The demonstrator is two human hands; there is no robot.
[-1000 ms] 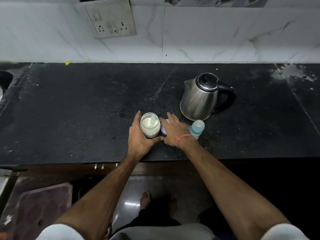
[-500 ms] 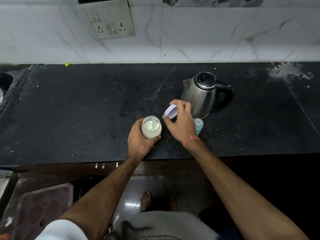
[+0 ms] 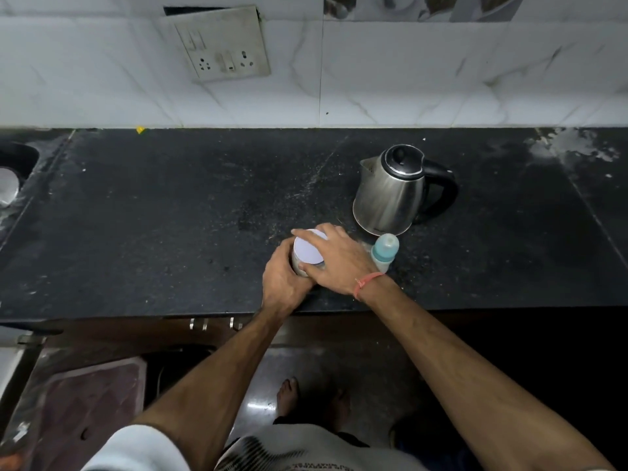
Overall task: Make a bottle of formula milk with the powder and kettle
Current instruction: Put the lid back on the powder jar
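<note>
The powder jar (image 3: 298, 263) stands near the front edge of the black counter (image 3: 170, 215). My left hand (image 3: 283, 278) grips its side. A white lid (image 3: 307, 254) sits on top of the jar, and my right hand (image 3: 339, 258) holds this lid with fingers curled round its rim. Just right of my right hand stands a baby bottle (image 3: 384, 251) with a light blue cap. The steel kettle (image 3: 394, 192) with a black lid and handle stands behind the bottle.
A wall socket plate (image 3: 222, 45) hangs on the tiled wall. A sink (image 3: 13, 175) with a steel vessel lies at the far left. A wet patch (image 3: 571, 147) marks the counter's back right. My feet (image 3: 289, 392) show on the floor below.
My right hand picked the lid up from the counter beside the jar, lifted it, and brought it down onto the open jar. My left hand kept hold of the jar.
</note>
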